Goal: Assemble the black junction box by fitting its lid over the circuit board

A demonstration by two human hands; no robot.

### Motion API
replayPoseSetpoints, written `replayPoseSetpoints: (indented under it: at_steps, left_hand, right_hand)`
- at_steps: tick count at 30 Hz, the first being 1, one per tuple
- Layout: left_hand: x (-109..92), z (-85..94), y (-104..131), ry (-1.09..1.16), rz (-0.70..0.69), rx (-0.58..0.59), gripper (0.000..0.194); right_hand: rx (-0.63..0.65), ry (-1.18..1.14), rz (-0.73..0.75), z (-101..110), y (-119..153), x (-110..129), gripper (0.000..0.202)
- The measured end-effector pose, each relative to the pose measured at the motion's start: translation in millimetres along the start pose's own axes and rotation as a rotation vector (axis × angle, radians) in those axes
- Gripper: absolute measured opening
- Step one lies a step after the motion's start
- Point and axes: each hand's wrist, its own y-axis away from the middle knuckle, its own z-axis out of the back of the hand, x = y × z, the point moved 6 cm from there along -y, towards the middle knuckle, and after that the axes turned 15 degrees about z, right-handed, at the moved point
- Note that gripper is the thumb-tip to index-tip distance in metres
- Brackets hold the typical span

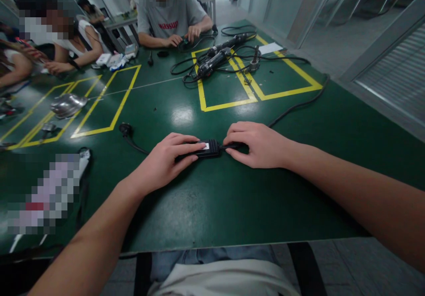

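A black power adapter point(214, 148) with a small white label lies on the green table in front of me. My left hand point(175, 156) grips it from the left, fingers over the top and thumb along the near side. At its right end a black cable point(229, 146) comes out, pinched between the thumb and fingers of my right hand point(254, 144). From behind my right hand the cable runs on to the back right. A black plug point(126, 130) on a short cord lies left of my left hand; the cord passes behind that hand.
Yellow tape point(229, 106) marks rectangles on the green table point(212, 207). Black corded tools point(214, 61) lie at the back, a shiny metal piece point(68, 104) at left. A blurred-out item point(49, 194) lies front left. Across the table a person in grey point(169, 17) handles something small.
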Motion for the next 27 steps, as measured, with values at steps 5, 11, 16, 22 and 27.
replayPoseSetpoints:
  at_steps: [5, 11, 16, 22, 27]
  left_hand:
    - [-2.0, -2.1, 1.0, -0.028, -0.035, 0.001, 0.038]
    - [-1.5, -3.6, 1.4, -0.023, -0.025, 0.025, 0.040]
    - [-0.5, -3.7, 0.6, 0.007, 0.039, 0.034, 0.039]
    - [0.6, -3.7, 0.0, 0.009, 0.076, 0.013, 0.040]
    - [4.3, -3.2, -0.4, 0.005, 0.119, 0.007, 0.045]
  right_hand:
    - [-0.004, 0.000, 0.001, -1.1, 1.2, -1.1, 0.019]
    - [-0.002, 0.008, 0.016, -0.8, 0.9, -0.5, 0.020]
    - [-0.006, -0.007, 0.000, -0.1, 0.4, -1.2, 0.018]
    - [-0.002, -0.007, -0.007, -0.8, 0.4, -1.3, 0.020]
    - [-0.001, -0.001, -0.017, -1.3, 0.0, -1.9, 0.019]
